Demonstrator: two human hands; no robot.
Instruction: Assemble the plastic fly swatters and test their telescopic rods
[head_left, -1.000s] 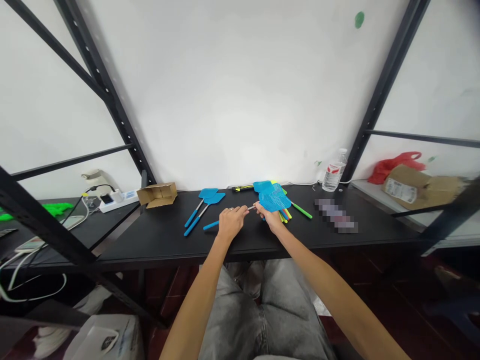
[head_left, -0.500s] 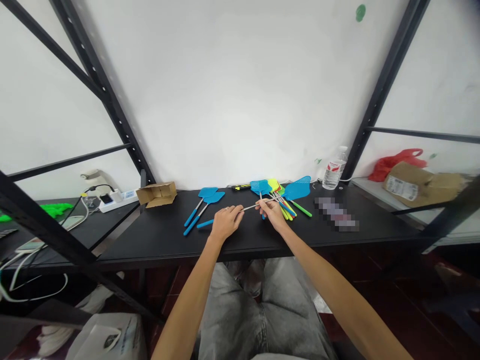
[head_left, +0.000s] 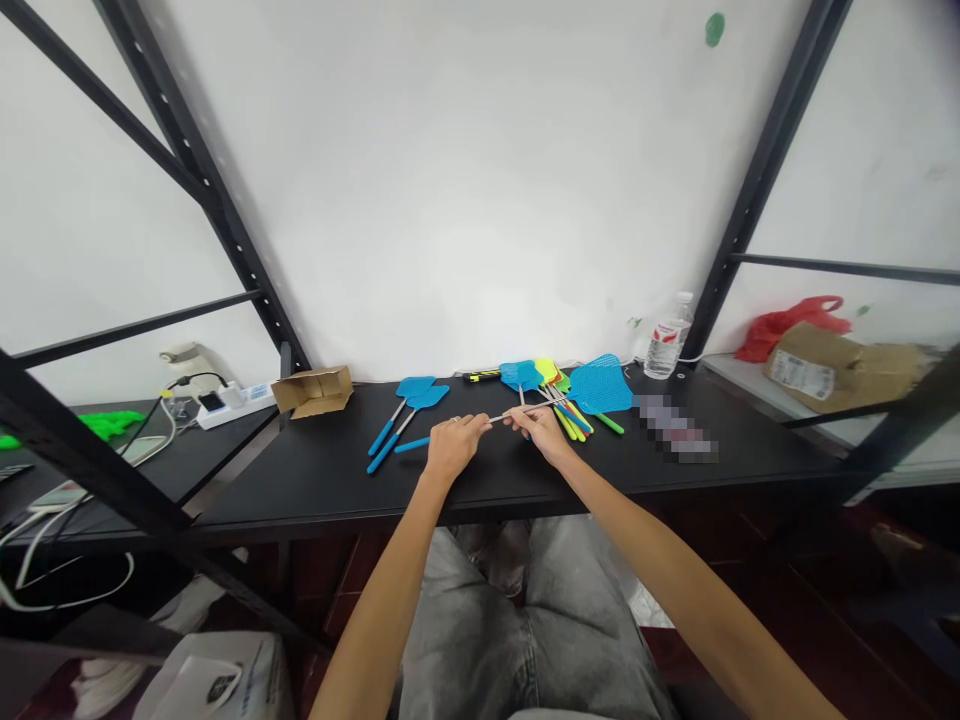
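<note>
Between my hands, above the black tabletop, is a blue fly swatter (head_left: 602,385) with a metal rod and blue handle. My left hand (head_left: 456,447) is closed around it near the handle, whose end sticks out to the left. The fingers of my right hand (head_left: 536,430) pinch the rod farther along, towards the swatter's head, which now faces me broadly. Two more blue fly swatters (head_left: 426,396) lie to the left of my hands. Behind my right hand rests a pile of blue, yellow and green fly swatters (head_left: 555,376), partly hidden by that hand.
An open cardboard box (head_left: 313,391) stands at the table's left end, near a white power strip (head_left: 236,403). At the right are a water bottle (head_left: 667,340) and a blurred-out item (head_left: 673,428). Black metal posts (head_left: 772,180) frame both sides; a white wall rises behind.
The held fly swatter has turned about its rod, so its head shows more of its flat face and hangs lower. My right hand has shifted slightly left along the rod.
</note>
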